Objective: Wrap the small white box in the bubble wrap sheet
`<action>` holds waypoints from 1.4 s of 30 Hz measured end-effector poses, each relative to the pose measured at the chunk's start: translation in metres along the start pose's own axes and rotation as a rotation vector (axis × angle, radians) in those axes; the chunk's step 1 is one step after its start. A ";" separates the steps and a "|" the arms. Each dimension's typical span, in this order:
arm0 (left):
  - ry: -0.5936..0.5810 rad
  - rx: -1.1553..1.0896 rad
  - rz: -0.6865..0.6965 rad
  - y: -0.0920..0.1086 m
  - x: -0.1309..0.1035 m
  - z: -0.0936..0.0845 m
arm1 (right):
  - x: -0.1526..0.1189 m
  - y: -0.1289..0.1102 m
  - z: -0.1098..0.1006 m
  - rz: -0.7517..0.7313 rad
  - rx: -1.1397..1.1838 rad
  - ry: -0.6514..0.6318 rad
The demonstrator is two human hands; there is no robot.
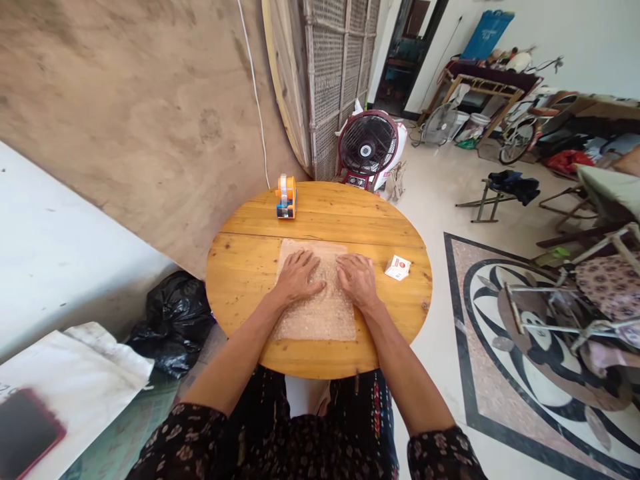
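A clear sheet of bubble wrap (315, 322) lies flat on the round wooden table (240, 293) in front of me. My left hand (300, 275) rests on its left part, palm down, thumb spread away from the fingers. On the upper right part lies my right hand (357, 277), its fingers stretched out and pointing up and to the left. To the right of that hand is a small white box (398, 267) with red and orange print. An orange and blue tape dispenser (286, 199) with a roll of clear tape stands near the table's far edge.
Behind the table stands a dark red fan (367, 147), close to a woven panel (330, 87). A black plastic bag (175, 320) sits on the left by the wall. At the lower left, a phone (27, 433) lies on a white sack. Folding chairs (575, 313) are on the right.
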State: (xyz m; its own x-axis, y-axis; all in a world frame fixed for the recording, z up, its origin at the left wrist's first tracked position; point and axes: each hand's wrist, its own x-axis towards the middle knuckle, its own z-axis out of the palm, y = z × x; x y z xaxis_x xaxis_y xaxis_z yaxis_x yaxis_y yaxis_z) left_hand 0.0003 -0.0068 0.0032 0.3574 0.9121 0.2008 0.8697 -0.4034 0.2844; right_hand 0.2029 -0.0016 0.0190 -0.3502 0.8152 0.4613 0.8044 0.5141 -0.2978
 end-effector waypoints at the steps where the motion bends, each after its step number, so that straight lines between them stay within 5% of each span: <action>1: -0.004 0.000 0.003 0.000 0.000 0.000 | 0.000 -0.002 0.000 -0.034 0.013 -0.007; 5: -0.017 0.000 0.005 -0.002 0.000 0.000 | 0.000 -0.011 0.003 -0.132 -0.007 -0.135; 16: -0.020 -0.009 0.013 -0.003 0.000 0.002 | 0.001 -0.003 -0.009 0.183 -0.187 -0.209; 21: -0.012 -0.003 0.020 -0.002 0.000 0.002 | -0.001 -0.008 -0.012 0.034 -0.045 -0.127; 26: -0.010 0.004 0.023 -0.001 0.000 0.000 | -0.001 -0.019 -0.006 -0.137 0.052 -0.235; 31: -0.050 0.024 0.044 -0.002 0.000 -0.001 | 0.000 -0.016 0.001 0.011 -0.114 -0.318; 42: -0.066 -0.011 0.117 -0.008 -0.002 -0.001 | 0.003 -0.009 -0.007 0.152 -0.210 -0.272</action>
State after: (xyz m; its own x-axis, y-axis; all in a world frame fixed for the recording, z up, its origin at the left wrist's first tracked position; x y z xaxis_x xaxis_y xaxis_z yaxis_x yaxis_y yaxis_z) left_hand -0.0072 -0.0053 0.0018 0.4784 0.8613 0.1711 0.8170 -0.5080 0.2730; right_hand 0.1980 -0.0058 0.0288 -0.3112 0.9336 0.1775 0.9280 0.3388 -0.1552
